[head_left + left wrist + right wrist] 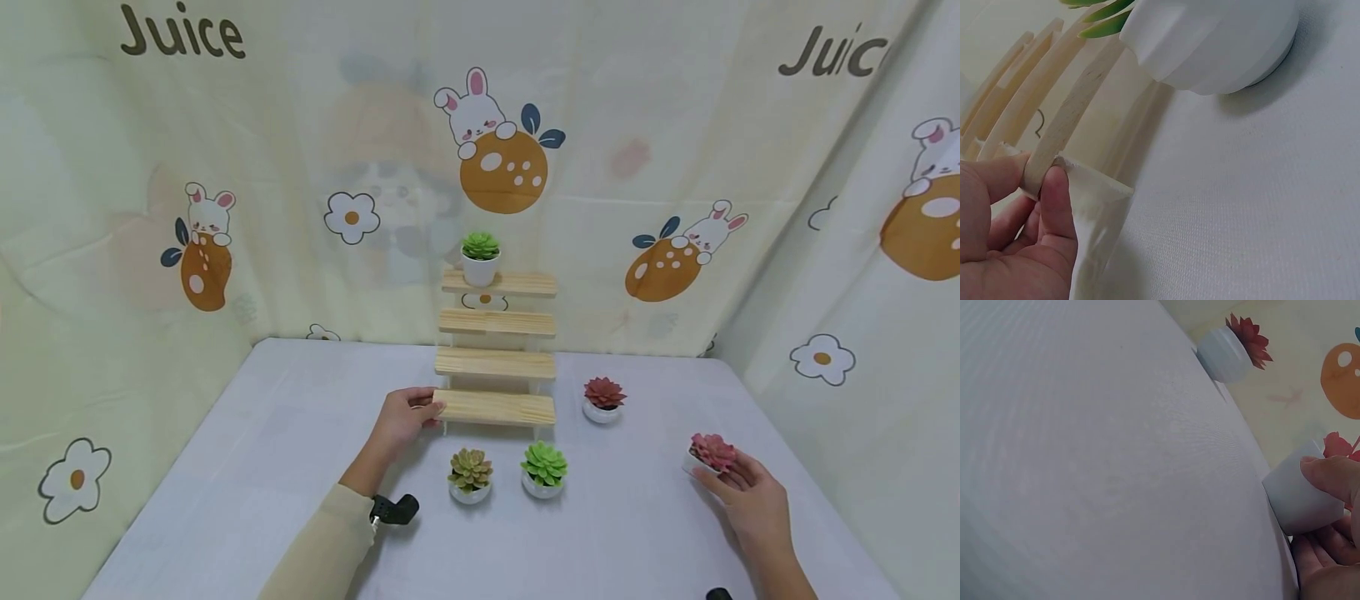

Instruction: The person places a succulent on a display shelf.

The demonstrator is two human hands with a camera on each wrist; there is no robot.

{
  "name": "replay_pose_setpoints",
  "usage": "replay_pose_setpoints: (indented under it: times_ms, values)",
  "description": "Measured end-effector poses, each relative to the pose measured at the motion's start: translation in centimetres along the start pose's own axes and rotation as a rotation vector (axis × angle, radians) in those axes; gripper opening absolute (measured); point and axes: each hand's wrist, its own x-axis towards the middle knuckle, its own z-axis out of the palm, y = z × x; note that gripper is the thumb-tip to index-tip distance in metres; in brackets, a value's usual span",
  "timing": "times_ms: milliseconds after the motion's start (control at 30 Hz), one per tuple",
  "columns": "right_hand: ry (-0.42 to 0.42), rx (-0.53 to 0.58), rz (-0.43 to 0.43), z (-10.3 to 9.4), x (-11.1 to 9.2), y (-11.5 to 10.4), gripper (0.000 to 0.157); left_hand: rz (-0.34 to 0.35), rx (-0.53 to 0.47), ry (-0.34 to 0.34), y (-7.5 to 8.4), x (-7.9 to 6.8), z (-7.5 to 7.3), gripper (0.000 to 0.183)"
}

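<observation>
Clearly, the left hand pinches the lowest board's left end on the 4-tier wooden shelf at frame centre, while the right hand grips a pink-red potted succulent at lower right. A light hold on the pot rather than the leaves, with the shelf steadied, would probably serve best. The left arm slants up from bottom centre-left; the right reaches from the lower-right corner, thumb toward the pot's near side. Outward, the brown-green succulent and bright-green succulent stand at lower centre on the desk, the dark-red succulent right of centre, and 1 green succulent on the top board.

The patterned curtain reads "Juice" at upper left and "Juic", cut short, at upper right
</observation>
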Motion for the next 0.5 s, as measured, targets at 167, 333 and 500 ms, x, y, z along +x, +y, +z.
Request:
replay_pose_setpoints:
  times_ms: [167,333,500]
  values:
    - [0.018,0.010,-0.001,0.03,-0.03,0.17,0.093,-0.004,-0.005,-0.001,0.10,-0.22,0.02,0.038]
    - [0.046,0.013,-0.023,0.17,0.01,0.37,0.090,-0.002,-0.004,0.003,0.21,-0.25,0.00,0.038]
    - [0.064,0.019,-0.014,0.29,0.03,0.25,0.088,-0.001,0.000,0.001,0.39,-0.21,-0.04,0.038]
